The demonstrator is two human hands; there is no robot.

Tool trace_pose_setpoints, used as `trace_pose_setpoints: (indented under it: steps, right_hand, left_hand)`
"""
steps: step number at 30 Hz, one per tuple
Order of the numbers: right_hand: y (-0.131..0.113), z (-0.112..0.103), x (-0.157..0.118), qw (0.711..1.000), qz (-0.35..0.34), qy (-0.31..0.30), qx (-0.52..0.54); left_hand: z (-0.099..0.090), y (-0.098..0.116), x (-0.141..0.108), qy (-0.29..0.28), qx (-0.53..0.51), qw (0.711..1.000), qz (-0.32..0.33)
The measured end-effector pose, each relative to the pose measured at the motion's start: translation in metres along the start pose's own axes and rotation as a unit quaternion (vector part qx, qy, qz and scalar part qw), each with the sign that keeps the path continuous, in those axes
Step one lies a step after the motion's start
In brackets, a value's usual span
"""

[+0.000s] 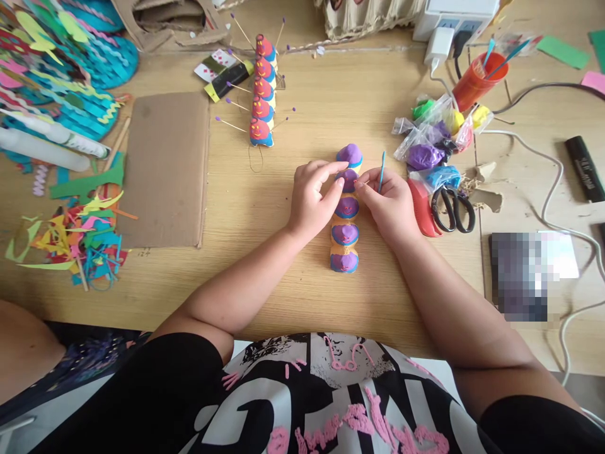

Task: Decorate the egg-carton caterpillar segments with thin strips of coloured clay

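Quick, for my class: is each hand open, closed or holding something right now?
Left hand: curved against the second-farthest purple bump; firm grip cannot be told.
Right hand: closed, holding a thin blue stick.

A wide counter (250,208) of light brown wood, with a fine straight grain, fills most of the view, and thin dark seams divide its surface toward the far side and on the right. A white socket block (456,11) stands on the far part, while a white cable (561,170) and a black cable (558,84) lie across the right part. The light is soft and rather even, and below the counter, at lower right, a greyish surface (586,394) shows too little to identify.
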State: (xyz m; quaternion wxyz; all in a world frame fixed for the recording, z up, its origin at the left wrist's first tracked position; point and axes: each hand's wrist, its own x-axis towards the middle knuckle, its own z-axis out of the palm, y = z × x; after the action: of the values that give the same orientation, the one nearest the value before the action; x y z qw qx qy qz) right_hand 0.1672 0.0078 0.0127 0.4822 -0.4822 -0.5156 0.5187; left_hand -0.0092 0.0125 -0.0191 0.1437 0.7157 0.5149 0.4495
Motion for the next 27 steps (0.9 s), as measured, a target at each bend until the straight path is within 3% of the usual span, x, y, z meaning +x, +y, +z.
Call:
trace_pose_setpoints:
  steps: [9,20,27]
  right_hand:
    - [0.008,0.0,0.005,1.0,0.004,0.015,-0.022]
    - [0.0,0.002,0.003,0.995,0.015,0.027,-0.094]
    - [0.0,0.002,0.003,0.996,0.024,0.009,-0.08]
  left_hand:
    - [0.003,-0.001,0.0,-0.015,0.005,1.0,-0.005]
    - [0.001,0.008,0.002,-0.025,0.01,0.999,-0.019]
    - [0.003,0.003,0.002,-0.017,-0.025,0.999,-0.021]
